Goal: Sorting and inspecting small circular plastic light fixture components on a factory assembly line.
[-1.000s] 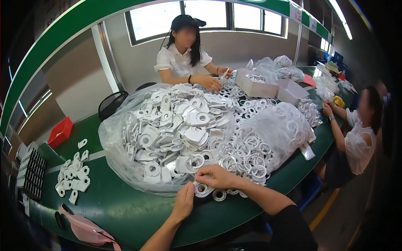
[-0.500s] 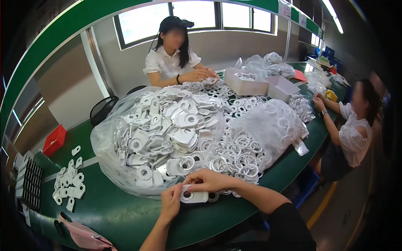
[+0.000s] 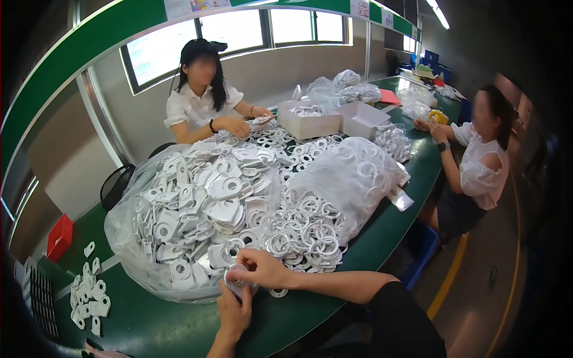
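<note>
Turned since the earlier frame, the white part (image 3: 235, 290) no longer stretches flat toward the right; it sits tucked between the left hand (image 3: 234, 310) and right hand (image 3: 262, 268).

At the table's left end are a black rack (image 3: 40, 301), a red bin (image 3: 59, 237) nearer the far edge, and a loose cluster (image 3: 89, 298) of similar parts. A clear bag (image 3: 122, 238) lies open mid-table, heaped with white plates (image 3: 197, 191); a co-worker (image 3: 179, 113) sits beyond, at the far edge. Near the front edge, just beside the bag, the left hand pinches the part between thumb and fingers, while the right hand's digits press on its round end. I cannot tell whether a separate ring lies under them.

Farther right, white rings (image 3: 310, 232) spread beside a filled bag (image 3: 352, 173), with two boxes (image 3: 307, 122) behind. At the right edge, another co-worker (image 3: 483, 158) has hands by a yellow roll (image 3: 439, 116).
</note>
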`<control>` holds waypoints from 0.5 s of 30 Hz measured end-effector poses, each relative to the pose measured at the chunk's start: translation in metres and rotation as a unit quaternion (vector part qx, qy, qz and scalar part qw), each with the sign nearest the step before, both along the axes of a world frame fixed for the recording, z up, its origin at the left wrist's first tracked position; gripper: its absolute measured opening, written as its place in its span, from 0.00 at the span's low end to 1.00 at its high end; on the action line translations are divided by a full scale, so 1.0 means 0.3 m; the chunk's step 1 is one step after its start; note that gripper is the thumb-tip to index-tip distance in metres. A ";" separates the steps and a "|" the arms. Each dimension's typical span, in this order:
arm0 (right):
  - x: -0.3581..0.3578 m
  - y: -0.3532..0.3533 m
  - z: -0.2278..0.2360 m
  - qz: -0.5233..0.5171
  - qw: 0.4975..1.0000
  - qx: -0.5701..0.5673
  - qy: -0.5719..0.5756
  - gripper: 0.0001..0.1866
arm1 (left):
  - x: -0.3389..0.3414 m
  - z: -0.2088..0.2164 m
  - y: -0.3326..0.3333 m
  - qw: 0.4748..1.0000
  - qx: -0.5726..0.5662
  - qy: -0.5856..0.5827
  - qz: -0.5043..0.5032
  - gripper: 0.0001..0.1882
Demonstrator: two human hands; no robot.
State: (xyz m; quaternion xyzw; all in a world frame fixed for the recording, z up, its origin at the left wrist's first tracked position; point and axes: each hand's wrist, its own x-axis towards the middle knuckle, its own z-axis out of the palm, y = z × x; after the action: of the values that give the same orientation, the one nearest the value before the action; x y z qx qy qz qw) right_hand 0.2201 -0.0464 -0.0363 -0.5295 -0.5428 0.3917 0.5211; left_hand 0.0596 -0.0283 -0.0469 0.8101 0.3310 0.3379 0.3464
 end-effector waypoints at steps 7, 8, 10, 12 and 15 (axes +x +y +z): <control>0.007 -0.006 0.033 0.017 0.990 0.057 -0.132 0.24 | -0.003 -0.010 0.032 0.988 -0.082 -0.126 -0.024 0.23; 0.010 0.001 0.017 0.016 0.990 0.057 -0.131 0.24 | -0.004 -0.007 0.037 0.971 -0.150 -0.182 -0.042 0.23; 0.014 0.023 -0.019 0.044 0.993 0.097 -0.056 0.20 | -0.011 -0.023 0.048 0.952 -0.191 -0.232 -0.059 0.25; 0.017 0.032 -0.029 0.057 0.995 0.079 -0.025 0.19 | -0.017 -0.022 0.054 0.970 -0.157 -0.174 -0.059 0.27; 0.002 0.046 -0.024 0.057 0.997 0.049 -0.014 0.16 | -0.022 -0.061 0.050 0.995 0.019 -0.099 -0.001 0.29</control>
State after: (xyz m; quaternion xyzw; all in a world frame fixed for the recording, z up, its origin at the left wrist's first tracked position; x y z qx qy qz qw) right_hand 0.2206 -0.0326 -0.0435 -0.4772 -0.5979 0.3858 0.5157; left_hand 0.0531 -0.0133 -0.0653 0.7792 0.2878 0.4224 0.3627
